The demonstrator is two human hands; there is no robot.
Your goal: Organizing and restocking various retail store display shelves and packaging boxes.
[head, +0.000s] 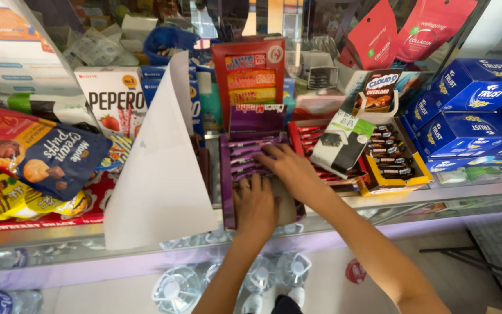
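glass counter (379,200); both hands (255,204) pressing inside purple box (228,192)

Both bare forearms rise from the lower edge of the frame toward its centre. The left hand (255,204) lies palm down, fingers spread and flat. The right hand (289,168), just above it, reaches leftward with fingers extended, seemingly pressing down.
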